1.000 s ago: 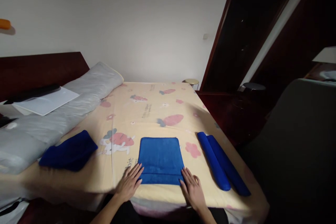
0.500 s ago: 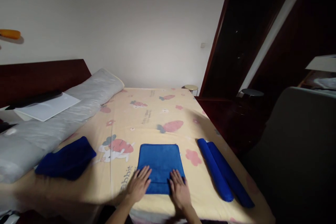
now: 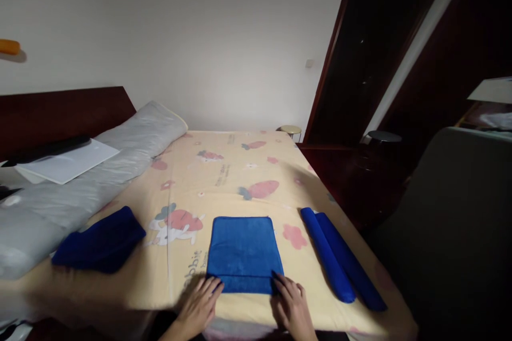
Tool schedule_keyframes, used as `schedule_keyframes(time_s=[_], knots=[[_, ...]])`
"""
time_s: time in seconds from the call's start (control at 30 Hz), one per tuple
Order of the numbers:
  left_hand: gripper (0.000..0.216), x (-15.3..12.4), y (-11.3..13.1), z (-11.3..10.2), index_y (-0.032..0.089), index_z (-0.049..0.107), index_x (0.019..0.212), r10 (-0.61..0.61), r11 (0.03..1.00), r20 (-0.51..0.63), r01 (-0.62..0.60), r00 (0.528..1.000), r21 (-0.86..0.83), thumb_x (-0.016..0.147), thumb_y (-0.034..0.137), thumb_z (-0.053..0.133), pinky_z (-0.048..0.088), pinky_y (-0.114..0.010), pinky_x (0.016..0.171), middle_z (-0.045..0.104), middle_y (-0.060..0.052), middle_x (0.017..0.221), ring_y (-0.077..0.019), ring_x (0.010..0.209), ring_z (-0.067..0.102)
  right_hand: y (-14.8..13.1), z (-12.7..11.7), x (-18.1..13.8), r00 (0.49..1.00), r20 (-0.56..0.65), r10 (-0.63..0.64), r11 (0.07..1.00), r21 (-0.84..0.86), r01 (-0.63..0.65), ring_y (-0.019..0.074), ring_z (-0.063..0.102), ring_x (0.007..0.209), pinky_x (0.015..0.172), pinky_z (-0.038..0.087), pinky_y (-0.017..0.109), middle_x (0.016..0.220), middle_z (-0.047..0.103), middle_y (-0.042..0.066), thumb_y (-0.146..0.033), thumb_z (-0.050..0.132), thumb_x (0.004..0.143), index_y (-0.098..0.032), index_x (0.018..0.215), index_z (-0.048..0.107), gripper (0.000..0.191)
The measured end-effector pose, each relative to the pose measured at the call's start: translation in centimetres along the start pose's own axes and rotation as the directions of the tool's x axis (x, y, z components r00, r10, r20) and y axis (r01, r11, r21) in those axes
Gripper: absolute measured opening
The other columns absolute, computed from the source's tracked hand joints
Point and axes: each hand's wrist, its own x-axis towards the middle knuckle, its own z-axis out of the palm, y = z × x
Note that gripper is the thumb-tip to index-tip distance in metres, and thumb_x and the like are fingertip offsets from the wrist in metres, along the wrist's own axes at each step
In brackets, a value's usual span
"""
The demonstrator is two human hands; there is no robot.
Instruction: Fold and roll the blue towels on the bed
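Left hand (image 3: 200,301) and right hand (image 3: 293,302) shift outward, off middle of blue cloth (image 3: 245,248) to its near corners. Fingers bent at side edges; cannot tell if gripping. Cloth lies flat on bed (image 3: 232,203), both ends of near strip now at fingertips.

On the patterned bed sheet (image 3: 224,205), toward seven o'clock from the middle of our view, we read part of a dark printed word (image 3: 193,265), slanting upward: "abb" is fairly clear, while the letters after it might be "it" or "ie"; we cannot tell which. A smaller line (image 3: 204,259) runs just beside it, too blurred for us to read. Toward eight o'clock, nearer the middle, we see fainter lettering (image 3: 222,175), and toward ten o'clock a tiny block of print (image 3: 231,139); we can make out neither.
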Motion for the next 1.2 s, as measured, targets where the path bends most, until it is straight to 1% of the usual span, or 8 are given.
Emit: schedule_keyframes(time_s=[0.2, 0.43, 0.6, 0.77, 0.87, 1.0, 1.1, 1.2], knots=[[0.061, 2.6, 1.5, -1.4, 0.027, 0.052, 0.131, -0.143, 0.987, 0.152, 0.152, 0.978, -0.051, 0.075, 0.003, 0.046, 0.041, -0.042, 0.107, 0.064, -0.003, 0.13, -0.0225, 0.12, 0.056, -1.3, 1.4, 0.6, 0.997, -0.08, 0.009, 1.0, -0.011, -0.01, 0.0183, 0.064, 0.105, 0.086, 0.043, 0.034, 0.118, 0.071, 0.004, -0.016, 0.05, 0.086, -0.025, 0.121, 0.059, 0.037], [0.039, 4.5, 0.7, -4.2, 0.026, 0.065, 0.103, -0.304, 0.925, 0.137, 0.327, 0.943, -0.194, 0.078, 0.005, 0.043, 0.042, -0.037, 0.102, 0.07, -0.002, 0.107, -0.0199, 0.106, 0.06, -2.1, -2.2, 4.4, 0.948, 0.25, 0.196, 0.976, 0.042, -0.212, 0.0208, 0.063, 0.1, 0.095, 0.038, 0.039, 0.103, 0.073, 0.003, -0.012, 0.046, 0.077, -0.024, 0.098, 0.067, 0.033], [0.028, 5.0, -0.5, -4.5, 0.027, 0.068, 0.089, -0.404, 0.871, 0.184, 0.438, 0.896, -0.222, 0.074, 0.011, 0.051, 0.05, -0.033, 0.086, 0.073, -0.001, 0.091, -0.0201, 0.093, 0.065, -2.2, -2.9, 6.5, 0.918, 0.277, 0.283, 0.956, -0.007, -0.293, 0.0265, 0.062, 0.098, 0.093, 0.037, 0.046, 0.084, 0.072, 0.008, -0.018, 0.041, 0.082, -0.023, 0.074, 0.067, 0.028], [0.033, 6.5, 0.8, -3.4, 0.023, 0.068, 0.101, -0.403, 0.873, 0.164, 0.432, 0.9, -0.226, 0.074, 0.012, 0.051, 0.045, -0.046, 0.099, 0.073, -0.007, 0.106, -0.0273, 0.109, 0.062, -3.8, -1.8, 7.9, 0.9, 0.265, 0.347, 0.936, -0.035, -0.35, 0.0339, 0.061, 0.105, 0.095, 0.034, 0.054, 0.107, 0.071, 0.017, -0.011, 0.039, 0.077, -0.018, 0.099, 0.07, 0.039], [0.04, 8.2, 3.5, -2.4, 0.024, 0.062, 0.114, -0.351, 0.887, 0.114, 0.369, 0.929, -0.276, 0.078, 0.014, 0.049, 0.04, -0.043, 0.106, 0.067, -0.006, 0.121, -0.0247, 0.121, 0.055, -6.8, -0.7, 8.6, 0.923, 0.289, 0.255, 0.958, 0.056, -0.283, 0.0249, 0.059, 0.113, 0.106, 0.03, 0.045, 0.118, 0.07, 0.007, -0.007, 0.04, 0.076, -0.025, 0.112, 0.067, 0.049], [0.037, 9.7, 5.8, -1.1, 0.024, 0.062, 0.116, -0.352, 0.88, 0.066, 0.354, 0.934, -0.316, 0.088, 0.016, 0.038, 0.046, -0.038, 0.101, 0.067, -0.007, 0.12, -0.0202, 0.115, 0.059, -9.6, 0.9, 8.9, 0.937, 0.33, 0.116, 0.967, 0.18, -0.183, 0.015, 0.059, 0.117, 0.107, 0.033, 0.031, 0.123, 0.07, -0.001, -0.01, 0.041, 0.08, -0.029, 0.12, 0.064, 0.05], [0.038, 8.7, 4.4, -0.3, 0.021, 0.058, 0.125, -0.401, 0.867, 0.036, 0.391, 0.916, -0.308, 0.096, 0.026, 0.034, 0.046, -0.041, 0.102, 0.063, -0.009, 0.13, -0.0214, 0.121, 0.057, -8.0, 1.4, 8.1, 0.946, 0.314, 0.081, 0.972, 0.184, -0.145, 0.0191, 0.05, 0.131, 0.11, 0.033, 0.037, 0.137, 0.06, 0.004, -0.02, 0.04, 0.089, -0.023, 0.131, 0.057, 0.046], [0.04, 5.9, 1.1, 0.4, 0.024, 0.055, 0.131, -0.474, 0.854, -0.032, 0.451, 0.88, -0.259, 0.098, 0.033, 0.034, 0.045, -0.044, 0.104, 0.061, -0.007, 0.135, -0.0218, 0.125, 0.054, -4.0, 1.5, 6.7, 0.957, 0.243, 0.159, 0.978, 0.095, -0.187, 0.0241, 0.043, 0.137, 0.11, 0.035, 0.046, 0.145, 0.051, 0.008, -0.035, 0.033, 0.097, -0.02, 0.136, 0.052, 0.046]])
